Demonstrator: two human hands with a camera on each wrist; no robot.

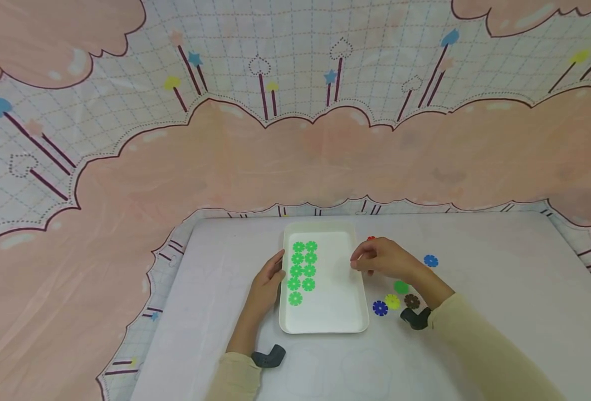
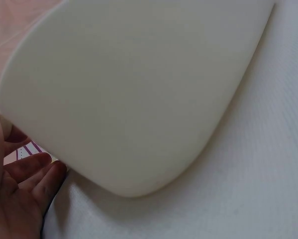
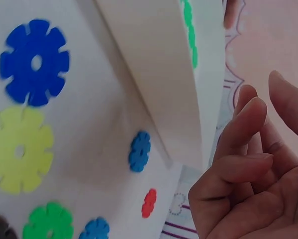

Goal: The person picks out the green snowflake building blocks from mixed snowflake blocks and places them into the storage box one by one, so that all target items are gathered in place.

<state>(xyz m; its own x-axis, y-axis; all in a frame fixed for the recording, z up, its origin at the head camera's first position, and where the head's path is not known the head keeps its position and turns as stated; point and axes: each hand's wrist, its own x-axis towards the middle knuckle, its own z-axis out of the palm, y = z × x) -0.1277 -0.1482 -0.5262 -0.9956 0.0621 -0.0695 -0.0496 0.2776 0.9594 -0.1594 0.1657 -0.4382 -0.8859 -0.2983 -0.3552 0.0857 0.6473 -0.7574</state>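
Observation:
A white tray holds two columns of green notched plastic discs along its left side. My left hand grips the tray's left rim; in the left wrist view the fingers meet its edge, and the tray's plain outer side fills much of the picture. Over the tray's right rim is my right hand, its fingers loosely bent with nothing between them. The right wrist view shows this hand beside the tray's side wall, thumb apart from the fingertips.
Loose discs lie on the white table right of the tray: dark blue, yellow, brown, green and blue. A red disc is partly hidden behind the right hand. A patterned cloth hangs behind.

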